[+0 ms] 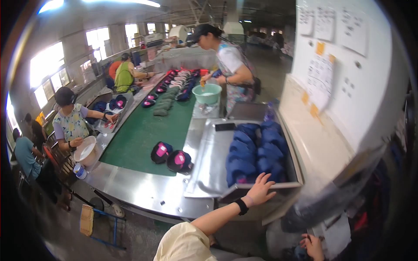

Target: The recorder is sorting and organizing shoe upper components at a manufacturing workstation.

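Observation:
My left hand (260, 190) is stretched over the near rim of a metal tray (207, 165), fingers spread and holding nothing. A black band circles that wrist. Just beyond the fingertips, two rows of nested navy caps (241, 150) stand in the tray. Low at the right, my right hand (313, 247) has its fingers bent beside a thin dark thing, which is too small to name. White sheets (337, 235) lie close to it. Two dark caps with pink patches (162, 152) rest on the green belt (148, 130), left of the tray.
Rows of caps (174, 85) line the belt's far end. A co-worker (235, 65) stands across by a green basin (207, 93); another (69, 117) sits left with a pale basin (85, 150). A white machine wall (331, 87) rises at right. A stool (87, 220) stands lower left.

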The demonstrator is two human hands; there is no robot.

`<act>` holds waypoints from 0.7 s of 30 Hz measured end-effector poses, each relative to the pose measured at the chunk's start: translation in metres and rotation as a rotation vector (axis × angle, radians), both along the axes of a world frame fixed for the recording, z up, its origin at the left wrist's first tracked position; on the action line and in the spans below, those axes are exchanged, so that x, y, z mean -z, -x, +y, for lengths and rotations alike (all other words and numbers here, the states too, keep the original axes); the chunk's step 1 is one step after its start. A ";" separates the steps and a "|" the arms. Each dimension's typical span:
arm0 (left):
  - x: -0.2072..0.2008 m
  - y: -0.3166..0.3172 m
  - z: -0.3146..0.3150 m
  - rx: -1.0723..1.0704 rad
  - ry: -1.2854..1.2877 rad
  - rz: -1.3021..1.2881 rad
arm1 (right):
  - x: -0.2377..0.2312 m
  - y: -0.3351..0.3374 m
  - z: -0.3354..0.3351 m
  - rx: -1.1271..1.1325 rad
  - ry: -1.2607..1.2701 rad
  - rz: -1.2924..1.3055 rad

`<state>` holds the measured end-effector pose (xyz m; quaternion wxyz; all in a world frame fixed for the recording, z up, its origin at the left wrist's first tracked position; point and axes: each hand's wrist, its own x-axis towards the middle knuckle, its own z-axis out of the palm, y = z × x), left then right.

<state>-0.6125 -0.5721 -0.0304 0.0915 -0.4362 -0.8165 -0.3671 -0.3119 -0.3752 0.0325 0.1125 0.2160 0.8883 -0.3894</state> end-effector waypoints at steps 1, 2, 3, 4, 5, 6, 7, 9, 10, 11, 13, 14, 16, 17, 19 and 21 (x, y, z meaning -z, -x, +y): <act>-0.007 -0.026 0.026 0.085 0.009 0.001 | 0.023 -0.030 0.018 0.149 0.118 0.167; -0.011 -0.056 0.052 0.177 0.018 0.001 | 0.046 -0.063 0.034 0.306 0.228 0.338; -0.013 -0.087 0.079 0.290 -0.014 0.021 | 0.031 -0.087 0.034 0.329 0.162 0.401; -0.013 -0.117 0.103 0.362 -0.001 -0.007 | 0.033 -0.115 0.049 0.372 0.121 0.392; -0.010 -0.143 0.124 0.413 0.010 0.006 | 0.037 -0.150 0.061 0.455 0.068 0.379; -0.007 -0.167 0.144 0.499 0.016 0.020 | 0.040 -0.175 0.069 0.484 -0.013 0.527; -0.010 -0.186 0.155 0.511 0.079 0.035 | 0.025 -0.191 0.072 0.545 -0.069 0.409; -0.011 -0.208 0.168 0.524 0.055 0.075 | 0.003 -0.212 0.078 0.654 -0.013 0.586; -0.021 -0.224 0.179 0.571 0.030 0.054 | 0.002 -0.237 0.084 0.711 -0.003 0.706; -0.025 -0.240 0.195 0.639 0.042 0.046 | 0.004 -0.265 0.091 0.754 -0.070 0.789; -0.026 -0.281 0.237 0.786 0.048 0.052 | 0.027 -0.343 0.098 0.981 -0.178 0.801; -0.030 -0.295 0.255 0.854 0.053 0.073 | 0.032 -0.369 0.097 1.100 -0.225 0.829; -0.021 -0.319 0.294 0.955 0.072 0.071 | 0.045 -0.414 0.087 1.308 -0.281 0.708; -0.014 -0.328 0.308 0.967 0.089 0.072 | 0.067 -0.433 0.082 1.331 -0.376 0.620; -0.002 -0.352 0.346 1.019 0.119 0.079 | 0.116 -0.474 0.079 1.349 -0.606 0.446; 0.016 -0.369 0.382 1.038 0.118 0.088 | 0.151 -0.495 0.087 1.383 -0.561 0.326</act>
